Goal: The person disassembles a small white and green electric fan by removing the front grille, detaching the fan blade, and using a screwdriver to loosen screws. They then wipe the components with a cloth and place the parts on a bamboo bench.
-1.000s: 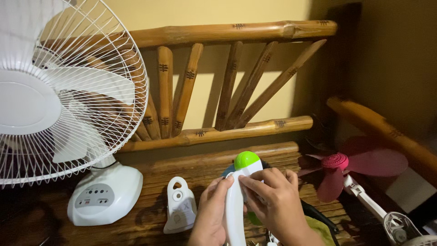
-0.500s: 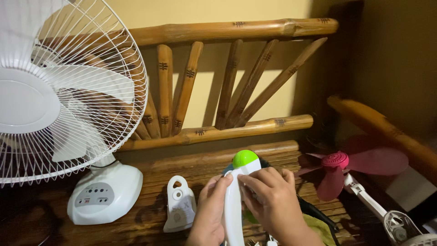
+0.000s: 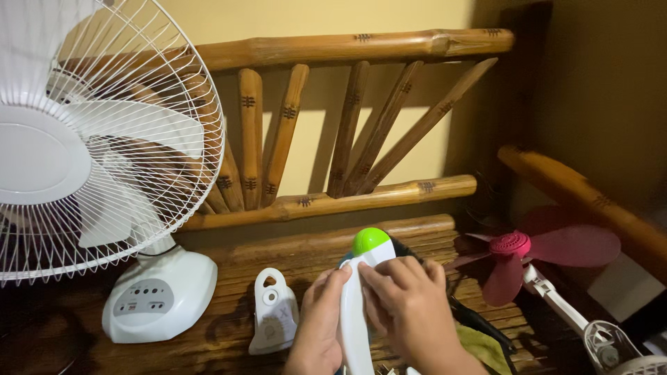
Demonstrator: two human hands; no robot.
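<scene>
Bamboo bench (image 3: 292, 267), yellow wall (image 3: 313, 21), white desk fan (image 3: 104, 173)

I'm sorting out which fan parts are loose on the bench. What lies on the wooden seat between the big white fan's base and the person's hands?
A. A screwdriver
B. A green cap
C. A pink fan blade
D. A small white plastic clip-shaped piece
D: a small white plastic piece with a loop at its top lies on the bamboo seat, right of the white fan's base and just left of the left hand.
</scene>
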